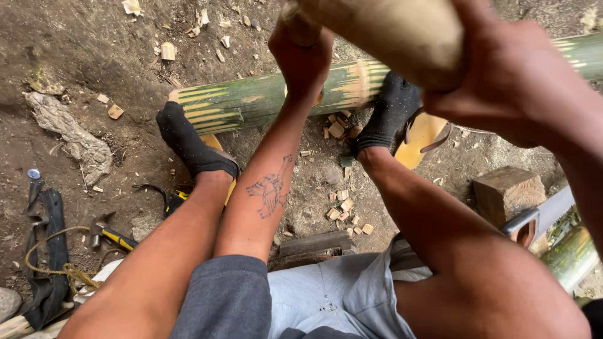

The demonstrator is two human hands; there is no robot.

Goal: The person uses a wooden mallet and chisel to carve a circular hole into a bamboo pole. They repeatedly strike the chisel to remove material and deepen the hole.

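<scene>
A green bamboo pole (pixel 251 103) with pale shaved streaks lies across the dirt ground. My two feet in black socks (pixel 188 141) (pixel 392 110) press against it. My left hand (pixel 301 59) is closed around a short upright tool with a brownish handle (pixel 294 22), set on top of the pole between the feet. What kind of tool it is stays hidden by the fingers. My right hand (pixel 515 81) grips a thick pale wooden club (pixel 389 31), held up close to the camera above the pole.
Wood chips (pixel 342 207) litter the ground between my legs. A wooden block (pixel 509 191), a hand saw (pixel 540 220) and another bamboo piece (pixel 571 257) lie at the right. A hammer (pixel 107 235), yellow rope (pixel 56 270) and black strap (pixel 53 251) lie at the left.
</scene>
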